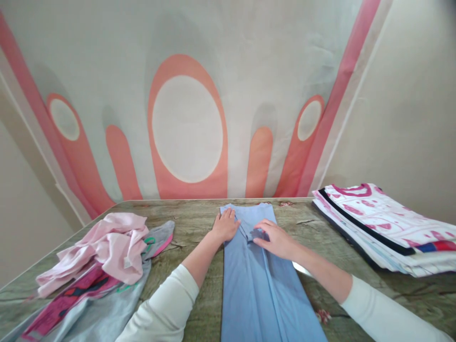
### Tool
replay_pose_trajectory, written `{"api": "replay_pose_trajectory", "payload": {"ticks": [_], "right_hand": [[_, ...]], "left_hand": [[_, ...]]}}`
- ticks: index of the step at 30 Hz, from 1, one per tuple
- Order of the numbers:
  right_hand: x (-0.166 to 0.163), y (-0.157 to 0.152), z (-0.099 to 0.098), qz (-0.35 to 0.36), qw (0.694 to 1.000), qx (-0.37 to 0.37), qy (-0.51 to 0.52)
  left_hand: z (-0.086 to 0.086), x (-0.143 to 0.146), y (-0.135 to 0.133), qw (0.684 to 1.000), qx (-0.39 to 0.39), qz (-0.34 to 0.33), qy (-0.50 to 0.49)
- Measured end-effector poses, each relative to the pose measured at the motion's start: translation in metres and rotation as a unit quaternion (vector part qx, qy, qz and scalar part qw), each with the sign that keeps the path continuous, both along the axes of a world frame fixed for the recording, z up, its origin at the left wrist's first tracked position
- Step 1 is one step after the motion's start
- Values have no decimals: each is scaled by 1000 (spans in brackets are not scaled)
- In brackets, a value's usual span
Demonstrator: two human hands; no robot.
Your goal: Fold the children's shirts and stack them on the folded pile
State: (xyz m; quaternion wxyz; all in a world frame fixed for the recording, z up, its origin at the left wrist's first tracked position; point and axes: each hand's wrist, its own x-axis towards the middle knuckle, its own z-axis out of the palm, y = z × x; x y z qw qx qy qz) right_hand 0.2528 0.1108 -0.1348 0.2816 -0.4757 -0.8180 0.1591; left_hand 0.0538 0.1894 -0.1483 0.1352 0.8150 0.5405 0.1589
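Note:
A light-blue garment [245, 285], folded into a long strip, runs from the table's far edge toward me; I cannot tell its exact kind. Flat on its upper left part rests my left hand [226, 225], fingers spread. My right hand [272, 239] is over the upper right part, by a small turned-over flap of the fabric. Its fingers are bent, and a gap shows between thumb and forefinger with shaded blue cloth beneath. Whether the fingertips grip the cloth is hard to see.
On the left lies a loose heap with a pink garment [121, 242] over a grey garment [107, 313] with a magenta print. A stack of folded clothes [377, 218] stands at right. The wood-patterned table [199, 313] meets a decorated wall panel [242, 57] behind.

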Motion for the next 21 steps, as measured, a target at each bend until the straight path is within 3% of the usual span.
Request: {"api": "replay_pose_trajectory", "payload": {"ticks": [5,14,21], "right_hand": [[-24,13,-2,-17,999,29,-16],[-37,40,-1,-90,991,-49,-83],[-55,59,3,-170,977,-94,-93]], "left_hand": [[-11,0,0,998,44,-7,34],[-12,0,3,999,39,3,24],[-9,-19,16,996,72,38,28]]}}
